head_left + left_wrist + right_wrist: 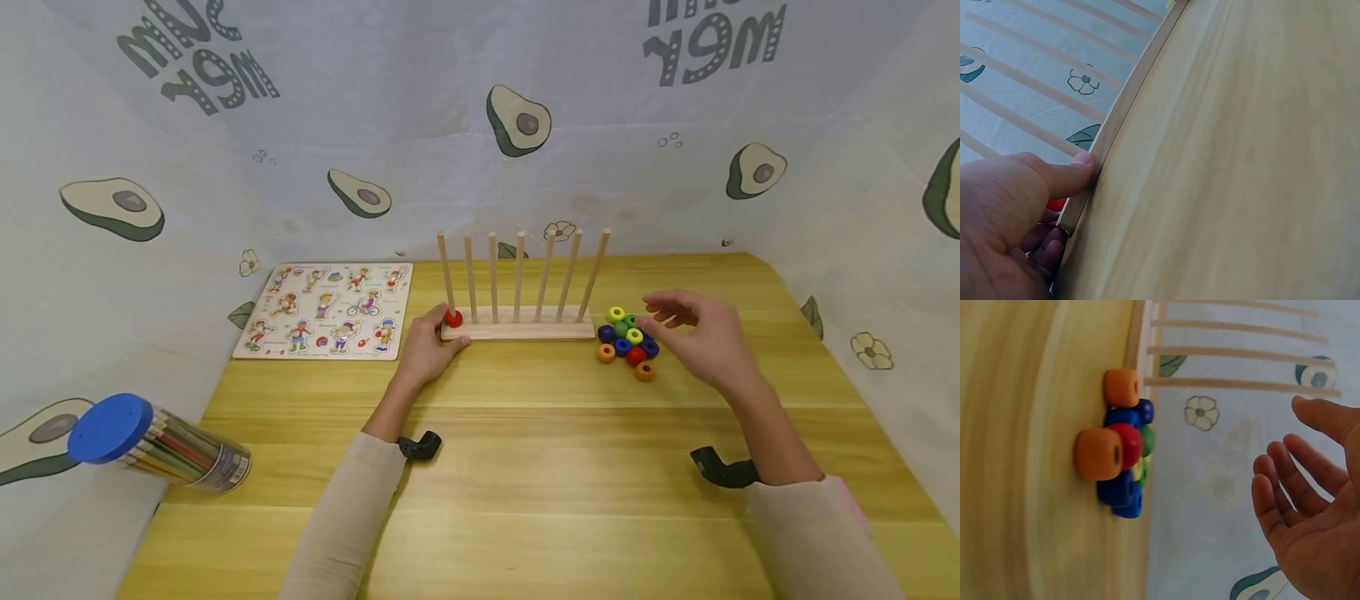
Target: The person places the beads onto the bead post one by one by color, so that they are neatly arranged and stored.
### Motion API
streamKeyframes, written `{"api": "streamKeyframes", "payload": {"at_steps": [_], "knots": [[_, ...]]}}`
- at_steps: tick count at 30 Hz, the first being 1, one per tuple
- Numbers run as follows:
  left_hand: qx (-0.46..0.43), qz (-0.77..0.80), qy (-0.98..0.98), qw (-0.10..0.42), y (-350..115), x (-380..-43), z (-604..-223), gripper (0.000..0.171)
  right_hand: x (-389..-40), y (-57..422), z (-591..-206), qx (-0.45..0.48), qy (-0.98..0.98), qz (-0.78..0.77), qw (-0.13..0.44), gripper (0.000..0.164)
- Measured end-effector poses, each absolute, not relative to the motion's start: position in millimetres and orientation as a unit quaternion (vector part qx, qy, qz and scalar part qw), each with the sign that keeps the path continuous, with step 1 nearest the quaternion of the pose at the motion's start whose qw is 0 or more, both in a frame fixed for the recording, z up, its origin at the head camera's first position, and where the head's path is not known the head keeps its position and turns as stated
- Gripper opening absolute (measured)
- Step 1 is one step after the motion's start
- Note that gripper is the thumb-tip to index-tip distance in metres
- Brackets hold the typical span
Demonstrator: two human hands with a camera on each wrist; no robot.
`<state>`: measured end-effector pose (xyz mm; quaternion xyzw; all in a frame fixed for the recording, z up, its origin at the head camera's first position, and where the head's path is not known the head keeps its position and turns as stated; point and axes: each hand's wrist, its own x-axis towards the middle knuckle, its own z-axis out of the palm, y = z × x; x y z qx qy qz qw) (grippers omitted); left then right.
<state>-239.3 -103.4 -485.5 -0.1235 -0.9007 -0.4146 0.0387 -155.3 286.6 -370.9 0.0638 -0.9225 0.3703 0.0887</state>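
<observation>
A wooden peg rack (pixel 528 332) stands toward the back of the table, its several upright pegs rising from a long narrow base. My left hand (pixel 427 350) grips the base's left end, and the thumb (pixel 1069 176) lies along its front face in the left wrist view. One red bead (pixel 453 319) sits at the foot of the leftmost peg, beside my fingers. My right hand (pixel 701 337) hovers at the right of the bead pile, palm bare and fingers loosely bent. That pile holds yellow, green, blue, red (pixel 1126 445) and orange beads (pixel 1099 454), just off the rack's right end.
A picture puzzle board (pixel 326 312) lies left of the rack. Farther forward on the left is a clear tub of pencils (pixel 198 454) with a blue lid. Behind the table hangs a pale cloth (pixel 435 125) printed with avocados.
</observation>
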Motion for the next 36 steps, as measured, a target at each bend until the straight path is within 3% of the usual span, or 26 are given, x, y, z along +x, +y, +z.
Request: {"api": "streamKeyframes", "payload": {"at_steps": [14,22,36], "knots": [[-0.114,-0.407,-0.905,0.041,-106.7,-240.4,-491.0,0.055,-153.4,305.3,-426.1,0.035,-0.939,0.34,0.033,0.049],[-0.111,-0.413,-0.903,0.028,-105.3,-241.0,-490.6,0.069,-149.4,308.8,-437.9,0.022,-0.943,0.332,0.018,0.046],[-0.133,-0.404,-0.904,0.036,-105.9,-239.3,-486.6,0.066,-152.4,305.9,-448.5,0.009,-0.946,0.324,0.021,0.049]]}}
